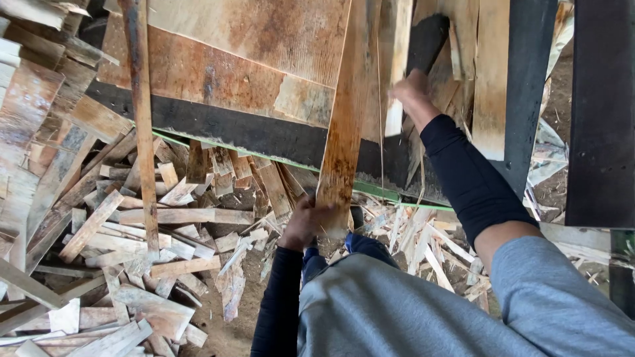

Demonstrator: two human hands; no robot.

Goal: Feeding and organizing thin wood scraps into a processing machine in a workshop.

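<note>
My left hand [305,221] grips the near end of a long thin wooden strip [345,112] that lies lengthwise across a large worn wooden board [231,66]. Farther away, my right hand [411,92] is closed on a narrower pale wooden piece [395,79] beside that strip. Both arms wear dark sleeves under a grey top. The fingertips of my right hand are hidden behind the wood.
A heap of broken wood strips and offcuts [119,231] covers the dirt floor at left and below. Splinters [423,238] lie under the board's green-edged near rim. A pale plank [491,73] and dark panels [602,112] stand at right. A thin reddish slat [142,125] leans at left.
</note>
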